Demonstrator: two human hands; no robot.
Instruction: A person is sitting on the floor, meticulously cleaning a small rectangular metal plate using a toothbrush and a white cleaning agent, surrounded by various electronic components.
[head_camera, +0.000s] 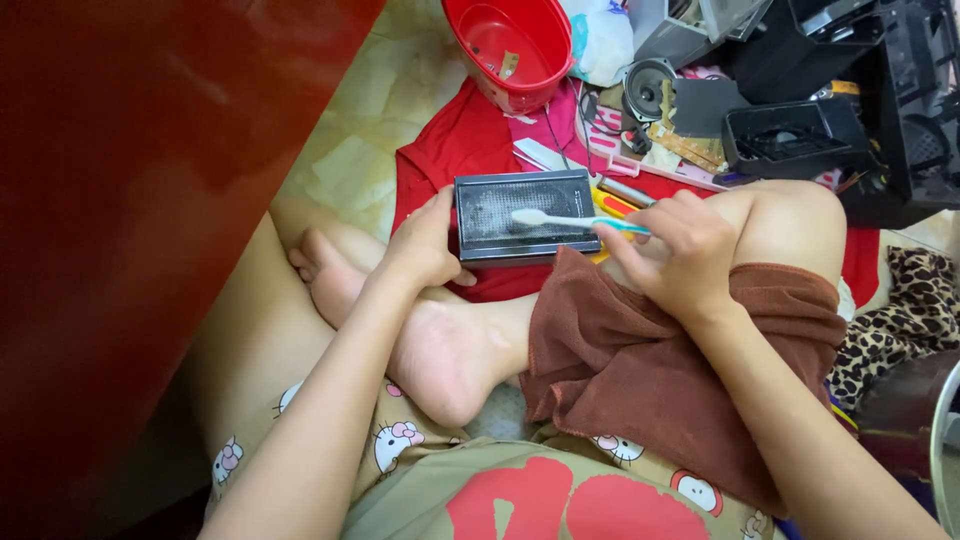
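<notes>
Toothbrush (575, 221) — pinched in right hand (680, 250), long axis level, bristles left on grille panel (524, 215); left hand (425, 245) grips panel's left edge, frame centre.

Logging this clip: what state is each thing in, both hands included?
Left hand: gripping the left edge of the grille panel.
Right hand: closed around the toothbrush handle.
Toothbrush: bristle end resting on the grille panel.
Grille panel: lying flat, mesh side up, dusty-looking.
Red tub: upright, open, a small scrap inside.
Brown towel: draped over the person's right leg.
Loose speaker: on the floor among scattered parts.
</notes>
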